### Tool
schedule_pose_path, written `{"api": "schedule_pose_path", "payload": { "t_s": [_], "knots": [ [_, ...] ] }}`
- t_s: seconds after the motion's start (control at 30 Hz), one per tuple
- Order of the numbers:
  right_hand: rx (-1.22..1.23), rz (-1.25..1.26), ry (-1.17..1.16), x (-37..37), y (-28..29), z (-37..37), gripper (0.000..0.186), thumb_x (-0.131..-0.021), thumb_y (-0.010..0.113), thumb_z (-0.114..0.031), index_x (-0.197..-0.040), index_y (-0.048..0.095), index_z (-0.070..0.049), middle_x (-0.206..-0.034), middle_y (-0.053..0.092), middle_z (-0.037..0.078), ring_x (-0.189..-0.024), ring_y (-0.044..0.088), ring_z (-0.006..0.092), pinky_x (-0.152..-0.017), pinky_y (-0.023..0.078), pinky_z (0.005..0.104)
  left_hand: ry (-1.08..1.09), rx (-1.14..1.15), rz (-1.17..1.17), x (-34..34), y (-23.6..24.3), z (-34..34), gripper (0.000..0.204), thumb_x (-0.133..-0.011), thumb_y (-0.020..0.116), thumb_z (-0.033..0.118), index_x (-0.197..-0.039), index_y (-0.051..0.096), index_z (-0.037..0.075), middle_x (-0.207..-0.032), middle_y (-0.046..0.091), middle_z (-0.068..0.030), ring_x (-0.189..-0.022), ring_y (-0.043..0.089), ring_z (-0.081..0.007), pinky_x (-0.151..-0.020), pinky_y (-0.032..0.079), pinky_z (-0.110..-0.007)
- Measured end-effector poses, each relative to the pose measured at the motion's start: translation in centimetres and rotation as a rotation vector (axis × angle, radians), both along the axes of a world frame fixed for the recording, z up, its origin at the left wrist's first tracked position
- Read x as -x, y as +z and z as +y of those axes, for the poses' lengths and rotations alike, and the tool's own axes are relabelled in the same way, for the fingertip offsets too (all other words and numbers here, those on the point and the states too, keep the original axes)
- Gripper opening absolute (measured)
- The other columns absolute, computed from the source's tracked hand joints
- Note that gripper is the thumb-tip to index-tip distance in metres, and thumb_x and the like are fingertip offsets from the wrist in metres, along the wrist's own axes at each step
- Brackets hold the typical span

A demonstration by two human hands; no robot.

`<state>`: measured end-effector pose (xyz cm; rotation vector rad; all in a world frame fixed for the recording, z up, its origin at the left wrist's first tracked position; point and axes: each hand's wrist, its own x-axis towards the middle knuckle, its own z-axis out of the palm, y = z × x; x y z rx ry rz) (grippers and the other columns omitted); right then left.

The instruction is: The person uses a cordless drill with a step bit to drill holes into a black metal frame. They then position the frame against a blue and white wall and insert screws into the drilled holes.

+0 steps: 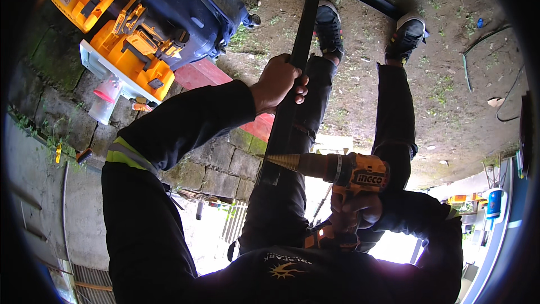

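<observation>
My left hand [278,84] grips a black metal bar [304,28], its fingers wrapped round it. The bar runs along my left leg and joins a crosspiece [365,0] at a corner beside my shoes [327,28]. My right hand [357,211] is closed on the handle of an orange and black cordless drill [363,171]. A gold stepped bit [284,161] in its chuck meets the bar below my left hand, over my left thigh; whether it has entered the metal I cannot tell.
At upper left are orange cases [81,3], orange power tools [135,25], a dark wheeled suitcase [205,17] and a white stand [97,107]. A red board [197,76] lies on stone blocks [219,183]. A dark cable [506,115] lies on the dirt at right.
</observation>
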<state>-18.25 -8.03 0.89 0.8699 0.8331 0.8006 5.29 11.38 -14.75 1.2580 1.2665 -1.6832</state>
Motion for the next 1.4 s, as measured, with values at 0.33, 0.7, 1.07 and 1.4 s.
{"api": "schedule_pose_path", "payload": {
  "t_s": [0.33, 0.7, 1.07, 1.4],
  "knots": [
    [0.009, -0.035, -0.109, 1.2, 0.1, 0.9, 0.014, -0.089, 0.067, -0.009, -0.098, 0.059, -0.002, -0.064, 0.048, 0.003, -0.059, 0.051, 0.0120, -0.057, 0.041, 0.0313, -0.002, 0.003, 0.000, -1.0, 0.4, -1.1, 0.008, -0.098, 0.046, 0.000, -0.104, 0.045, 0.005, -0.083, 0.057, -0.0118, -0.064, 0.052, -0.0203, -0.054, 0.046, -0.038],
    [0.327, -0.216, 0.045, 0.1, 0.3, -0.5, 0.026, -0.091, 0.071, -0.003, -0.114, 0.059, -0.003, -0.083, 0.060, 0.003, -0.066, 0.061, 0.0117, -0.060, 0.051, 0.0261, 0.039, 0.032, 0.018, -0.3, 0.1, 0.0, 0.009, -0.098, 0.046, 0.000, -0.105, 0.045, 0.006, -0.084, 0.057, -0.0113, -0.065, 0.051, -0.0193, -0.056, 0.045, -0.038],
    [0.140, -0.045, -0.031, 0.5, 1.2, 0.8, 0.020, -0.089, 0.068, -0.005, -0.107, 0.060, -0.001, -0.069, 0.055, 0.005, -0.058, 0.057, 0.0147, -0.060, 0.052, 0.0342, 0.023, 0.042, -0.015, 0.0, 0.4, 0.2, 0.007, -0.097, 0.046, 0.000, -0.103, 0.046, 0.004, -0.085, 0.057, -0.0114, -0.065, 0.051, -0.0194, -0.057, 0.046, -0.038],
    [0.166, -0.077, -0.336, -0.1, 2.3, 2.5, 0.012, -0.090, 0.064, -0.011, -0.092, 0.055, -0.002, -0.063, 0.047, 0.002, -0.056, 0.046, 0.0137, -0.056, 0.039, 0.0328, 0.178, 0.062, 0.091, -3.3, 0.5, -3.3, 0.005, -0.094, 0.043, -0.002, -0.098, 0.044, 0.000, -0.086, 0.055, -0.0131, -0.068, 0.048, -0.0186, -0.061, 0.044, -0.037]
  ]
}}
